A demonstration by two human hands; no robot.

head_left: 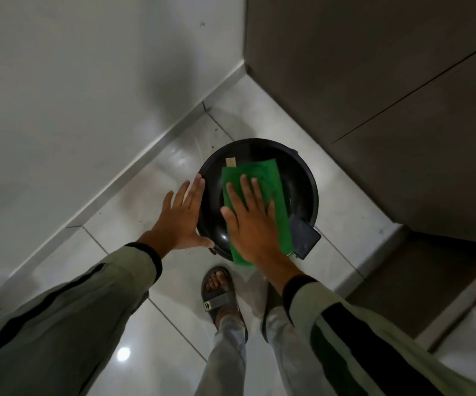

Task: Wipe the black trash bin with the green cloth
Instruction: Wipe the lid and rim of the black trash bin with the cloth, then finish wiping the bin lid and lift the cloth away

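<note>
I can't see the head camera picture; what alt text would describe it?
Seen from above, a right hand presses a green cloth flat on a black bin's lid, while the left hand steadies its rim. The bin stands on a pale tiled floor in a corner; a sandalled foot shows below.

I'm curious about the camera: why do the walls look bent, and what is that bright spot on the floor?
Head view: the wide-angle lens bows the wall and cabinet lines toward the edges. The bright spot is glare from a light on the glossy floor tile; a smaller glint sits on the black trash bin's lid. Lighting is dim, with soft shadows in the corner. The right hand on the green cloth looks sharp.
</note>
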